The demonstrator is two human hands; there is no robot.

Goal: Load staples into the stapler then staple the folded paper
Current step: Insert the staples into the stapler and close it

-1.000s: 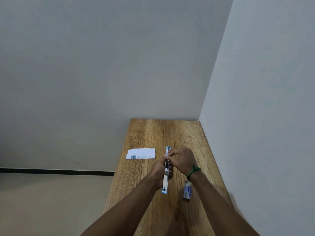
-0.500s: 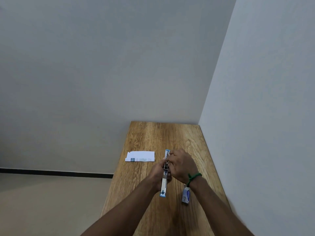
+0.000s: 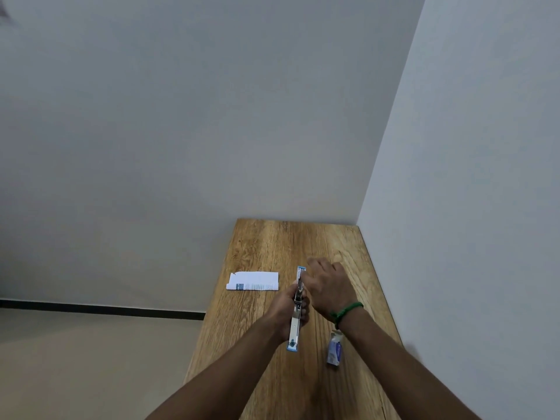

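A long blue and silver stapler (image 3: 294,333) lies opened out flat, lengthwise, on the wooden table (image 3: 260,247). My left hand (image 3: 288,307) grips its middle from the left. My right hand (image 3: 328,283), with a green band at the wrist, rests over the far half of the stapler, thumb side against the metal channel; whether its fingers pinch anything is hidden. The folded white paper (image 3: 254,281) lies flat to the left of the stapler. A small blue and white staple box (image 3: 334,350) lies under my right forearm.
The table stands in a corner, with one wall along its right side and another behind its far edge. Its left edge drops off to a beige floor with a black skirting line.
My right hand has lifted and spread slightly toward the far end of the stapler. The left hand keeps its grip in the same place.
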